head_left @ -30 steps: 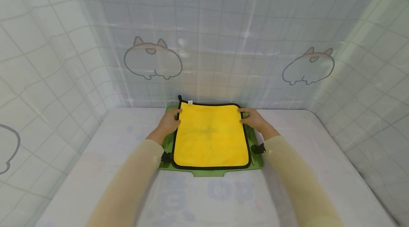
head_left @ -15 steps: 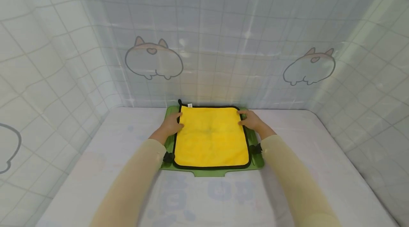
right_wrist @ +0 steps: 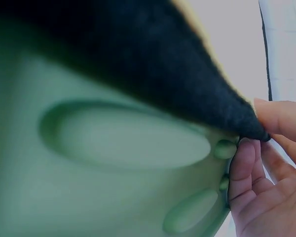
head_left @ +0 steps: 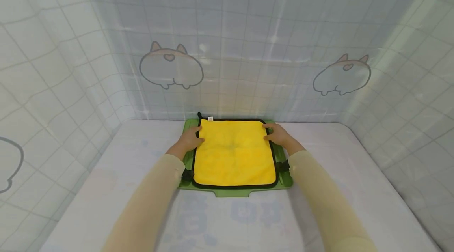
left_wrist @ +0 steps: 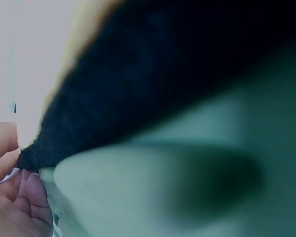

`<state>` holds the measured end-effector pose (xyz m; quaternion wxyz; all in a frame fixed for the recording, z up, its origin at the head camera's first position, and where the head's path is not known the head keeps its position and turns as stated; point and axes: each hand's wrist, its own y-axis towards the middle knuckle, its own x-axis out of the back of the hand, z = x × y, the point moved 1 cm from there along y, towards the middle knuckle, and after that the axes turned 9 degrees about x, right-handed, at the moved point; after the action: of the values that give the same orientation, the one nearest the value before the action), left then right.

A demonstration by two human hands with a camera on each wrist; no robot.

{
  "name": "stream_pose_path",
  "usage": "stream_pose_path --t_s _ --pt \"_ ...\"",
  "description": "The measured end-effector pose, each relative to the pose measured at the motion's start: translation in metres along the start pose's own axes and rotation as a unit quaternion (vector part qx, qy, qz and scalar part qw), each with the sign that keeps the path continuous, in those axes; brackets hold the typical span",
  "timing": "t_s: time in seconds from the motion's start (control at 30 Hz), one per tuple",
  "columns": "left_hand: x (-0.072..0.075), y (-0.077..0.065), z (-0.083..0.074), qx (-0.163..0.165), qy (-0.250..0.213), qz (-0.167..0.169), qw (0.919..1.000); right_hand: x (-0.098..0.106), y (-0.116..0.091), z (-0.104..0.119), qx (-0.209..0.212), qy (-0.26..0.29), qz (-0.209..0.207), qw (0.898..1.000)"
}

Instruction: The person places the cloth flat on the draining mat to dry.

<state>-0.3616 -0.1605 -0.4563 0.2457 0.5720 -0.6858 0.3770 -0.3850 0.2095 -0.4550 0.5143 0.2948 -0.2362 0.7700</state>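
Note:
A yellow towel (head_left: pixel 234 153) with a black border is spread over a green tray (head_left: pixel 232 193) in the head view. My left hand (head_left: pixel 188 139) pinches the towel's left edge towards its far end. Opposite it, my right hand (head_left: pixel 280 134) pinches the right edge. Both wrist views show the black border (left_wrist: pixel 89 113) caught between thumb and fingers, with the other fingers curled beneath it beside the tray's side. Oval recesses (right_wrist: pixel 133 140) mark the tray's surface in the right wrist view. The towel hides most of the tray.
The tray lies on a table under a pale printed cloth (head_left: pixel 227 228), near the back wall. Grid-patterned curtains (head_left: pixel 241 39) with cartoon animal outlines close in the back and both sides. A small black loop (head_left: pixel 199 115) sticks out from the towel's far left corner.
The towel's far edge has come slightly down and nearer, showing more of the tray's far rim. Both hands moved a little with it, keeping their grip. The last half second shows hardly any movement.

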Motion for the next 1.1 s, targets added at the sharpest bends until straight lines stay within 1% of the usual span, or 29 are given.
stream_pose_path --t_s 0.3,0.43,0.53,0.6,0.7,0.83,0.9,0.97,1.03,1.1 --pt "-0.001 -0.001 0.0 -0.006 0.019 0.002 0.9998 -0.004 0.002 -0.001 0.004 -0.023 -0.001 1.0" --pt "0.001 -0.003 -0.002 -0.008 0.03 0.009 0.9995 -0.003 -0.001 0.002 0.004 -0.041 0.005 0.999" --pt "0.003 -0.004 -0.007 -0.012 0.039 0.016 0.999 0.001 -0.004 0.006 0.002 -0.056 0.001 0.998" --pt "0.004 -0.006 -0.01 -0.011 0.047 0.016 0.9987 0.005 -0.005 0.01 0.007 -0.069 -0.006 0.998" --pt "0.006 -0.007 -0.016 -0.009 0.059 0.008 0.9982 0.01 -0.006 0.016 0.015 -0.08 -0.022 0.996" --pt "0.008 -0.007 -0.02 -0.009 0.062 -0.004 0.998 0.012 -0.004 0.024 0.031 -0.075 -0.048 0.996" --pt "0.008 -0.006 -0.021 -0.015 0.078 -0.01 0.9968 0.009 -0.001 0.027 0.042 -0.088 -0.057 0.994" --pt "0.007 -0.004 -0.022 -0.019 0.105 -0.018 0.9941 0.005 0.003 0.031 0.056 -0.105 -0.062 0.991" --pt "0.006 -0.002 -0.022 -0.016 0.134 -0.026 0.9905 0.001 0.006 0.033 0.069 -0.125 -0.062 0.988" --pt "0.005 -0.001 -0.024 -0.009 0.154 -0.03 0.9875 -0.003 0.01 0.036 0.073 -0.144 -0.054 0.985"
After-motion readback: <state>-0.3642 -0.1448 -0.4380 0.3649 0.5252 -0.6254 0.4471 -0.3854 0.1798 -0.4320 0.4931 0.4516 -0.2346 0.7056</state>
